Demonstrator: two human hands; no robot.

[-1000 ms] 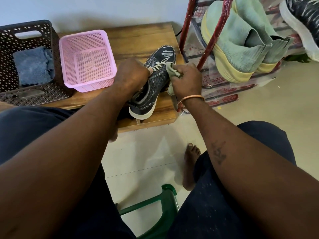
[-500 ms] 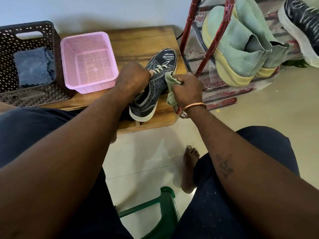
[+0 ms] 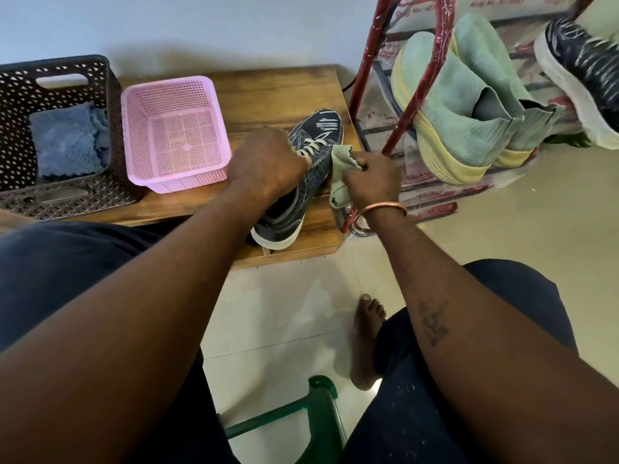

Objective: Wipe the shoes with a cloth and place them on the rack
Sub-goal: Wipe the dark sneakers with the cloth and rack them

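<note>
While a seated person leans over a low wooden worktop (image 3: 268, 92), the left hand (image 3: 264, 164) grips a dark denim lace-up sneaker (image 3: 316, 142) around its collar, fingers wrapped shut on it and steadying it with its white sole on the wood, toe pointing away. The right hand (image 3: 371, 180), a copper bangle (image 3: 380, 212) at its wrist, is closed around a crumpled pale green cloth (image 3: 340, 170) pressed against the sneaker's right side, just below the laces. To the left on the worktop stand a pink perforated plastic basket (image 3: 174, 135) and, beside it, a dark brown lattice plastic basket (image 3: 60, 78) with a folded blue towel (image 3: 67, 142) inside. At right, a red-framed shoe rack (image 3: 405, 88) still in plastic wrapping carries a pair of mint-green knit shoes with yellow soles (image 3: 462, 105) and a black-and-white patterned trainer (image 3: 579, 78). A bare foot (image 3: 366, 336) rests on the pale tiled floor (image 3: 288, 313), near a green plastic chair frame (image 3: 315, 416).
</note>
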